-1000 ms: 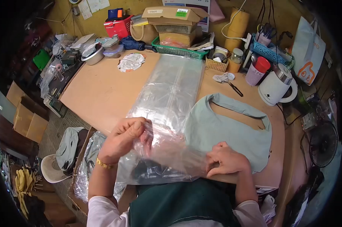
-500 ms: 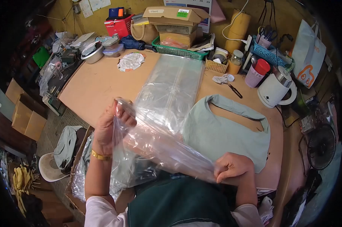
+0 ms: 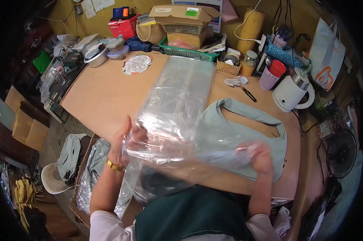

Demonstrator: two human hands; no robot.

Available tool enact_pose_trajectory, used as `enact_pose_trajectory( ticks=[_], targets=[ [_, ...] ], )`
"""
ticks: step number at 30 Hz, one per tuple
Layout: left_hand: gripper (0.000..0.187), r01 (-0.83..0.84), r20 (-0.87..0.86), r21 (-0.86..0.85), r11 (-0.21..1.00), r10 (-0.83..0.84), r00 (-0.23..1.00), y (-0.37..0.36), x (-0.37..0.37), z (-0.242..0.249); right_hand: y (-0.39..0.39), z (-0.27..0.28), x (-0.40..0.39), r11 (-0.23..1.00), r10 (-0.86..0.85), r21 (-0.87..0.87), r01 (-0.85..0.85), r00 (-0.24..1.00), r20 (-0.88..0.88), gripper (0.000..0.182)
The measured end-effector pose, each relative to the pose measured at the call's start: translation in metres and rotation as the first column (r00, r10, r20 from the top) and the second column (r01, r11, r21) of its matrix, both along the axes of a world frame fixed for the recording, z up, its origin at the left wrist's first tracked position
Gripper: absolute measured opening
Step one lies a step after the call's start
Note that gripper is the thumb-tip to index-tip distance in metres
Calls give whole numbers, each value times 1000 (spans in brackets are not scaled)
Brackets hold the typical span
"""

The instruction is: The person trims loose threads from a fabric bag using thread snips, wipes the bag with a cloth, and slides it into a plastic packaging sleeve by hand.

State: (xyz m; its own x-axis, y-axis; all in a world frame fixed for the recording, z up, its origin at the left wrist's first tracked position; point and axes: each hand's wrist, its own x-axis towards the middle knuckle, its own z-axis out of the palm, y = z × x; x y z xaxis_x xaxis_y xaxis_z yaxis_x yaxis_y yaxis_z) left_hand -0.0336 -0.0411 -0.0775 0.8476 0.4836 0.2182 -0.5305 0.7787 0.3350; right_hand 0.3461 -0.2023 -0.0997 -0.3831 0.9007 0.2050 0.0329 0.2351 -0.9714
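A clear plastic bag (image 3: 213, 158) is stretched between my two hands above the near part of the table. My left hand (image 3: 127, 140) holds its left side, with the thumb raised and the film lying over the fingers and wrist. Closed on the bag's right end is my right hand (image 3: 258, 156), smeared by motion. Beneath and beyond the bag lies a stack of flat clear plastic bags (image 3: 185, 80). A pale green cloth bag (image 3: 266, 150) with a wide shoulder strap lies flat on the right, partly covered by the film.
On the brown table (image 3: 97, 92), thread snips (image 3: 249, 94) lie near a white kettle (image 3: 292, 92). A green basket (image 3: 189, 53) with boxes stands at the back. Left of my body, a carton (image 3: 83, 209) holds plastic-wrapped items. A black fan (image 3: 341, 153) stands at right.
My right hand has moved up and slightly right, carrying the bag's end. My left hand has lowered a little and its thumb has lifted. The film now spreads wider over the cloth bag.
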Motion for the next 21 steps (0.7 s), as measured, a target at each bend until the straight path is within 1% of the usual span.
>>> enact_pose_trajectory(
  ticks=[1,2,3,4,5,6,7,8,9,10,11,12,13,14,15,16,17,18,19,20,21],
  targets=[
    [31,-290,-419,214,933,356,835,-1,-2,-1,3,9,10,985,-171,-102,137,832,-528,28],
    [27,-303,-757,431,850,524,391,-3,-3,-1,2,14,18,944,-322,-265,197,382,-866,22],
    [23,106,-697,644,758,524,490,-6,-3,6,2,5,18,981,-168,-194,-18,425,-890,14],
    [19,465,-656,753,466,473,589,-6,-2,11,0,6,16,982,-167,-190,-14,422,-891,14],
    [15,79,-577,726,683,541,612,-1,-8,1,0,21,2,976,93,-169,-141,960,-264,19],
    [11,-324,-514,555,766,622,591,1,-9,-2,-1,30,-5,939,338,-256,-231,768,543,26],
    [10,-443,-442,348,826,561,700,4,-8,2,-2,25,-5,939,337,-257,-230,769,543,26],
    [9,-509,-339,114,853,515,787,5,-3,14,-4,15,-5,973,208,-177,-147,892,402,28],
    [9,-507,-341,113,854,513,788,7,-12,1,-5,8,-3,992,73,-114,-47,969,237,29],
    [19,-339,-304,254,906,408,861,10,-27,-25,-3,6,-1,992,75,-117,-48,968,238,29],
    [26,-15,-460,682,731,445,768,6,-26,-21,2,7,3,947,-322,-101,306,906,-274,27],
    [34,330,-446,895,302,562,696,2,-21,-12,5,6,4,775,-572,-262,576,460,-679,26],
    [33,533,-670,742,406,431,605,-2,-6,-1,3,2,3,776,-570,-260,575,462,-680,26],
    [32,702,-844,536,468,277,460,-3,5,10,1,-2,1,893,-441,-443,74,328,-835,20],
    [32,703,-844,536,467,279,458,-2,5,11,1,0,-1,881,-384,-426,-204,215,-898,17],
    [30,149,-698,587,796,403,592,0,4,11,1,2,-3,797,-390,-390,-461,99,-915,15],
    [29,-460,-555,369,808,589,588,3,4,9,3,15,-7,785,84,-469,-405,820,-566,18],
    [29,-459,-555,369,808,588,589,8,3,5,4,22,-8,819,480,-482,-312,832,277,21],
    [31,-382,-352,128,915,402,845,14,1,-2,2,11,-6,920,336,-298,-254,903,269,22],
    [32,-209,-60,-79,975,205,977,17,-1,-5,2,5,-6,920,336,-300,-253,904,266,22],
    [33,-295,-229,-81,952,271,935,9,-2,-6,3,1,-5,953,-257,-217,210,943,-214,26]
  ],
)
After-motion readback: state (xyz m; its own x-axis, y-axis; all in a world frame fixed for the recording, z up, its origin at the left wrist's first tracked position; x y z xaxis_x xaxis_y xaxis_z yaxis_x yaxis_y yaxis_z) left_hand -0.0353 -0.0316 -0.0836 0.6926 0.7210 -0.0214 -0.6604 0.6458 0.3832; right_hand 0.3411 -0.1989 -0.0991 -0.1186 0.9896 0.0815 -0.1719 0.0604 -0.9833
